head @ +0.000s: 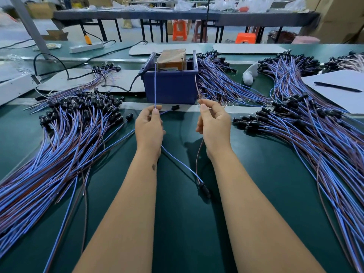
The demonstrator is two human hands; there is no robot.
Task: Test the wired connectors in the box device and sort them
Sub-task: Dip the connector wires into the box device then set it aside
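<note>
Left hand [149, 126] pinches the thin blue wire [155, 85], right hand [213, 123] pinches the thin brown wire [197, 87], both wires running up into the dark blue plastic box device [170, 86].

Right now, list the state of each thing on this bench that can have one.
Left hand: pinching the blue wire, held up to the blue box device.
Right hand: pinching the brown wire, also run up to the box.
Black connector: hanging below between the forearms.
Left wire pile: lying loose.
Right wire pile: lying loose.
Pen: resting on white paper.
</note>
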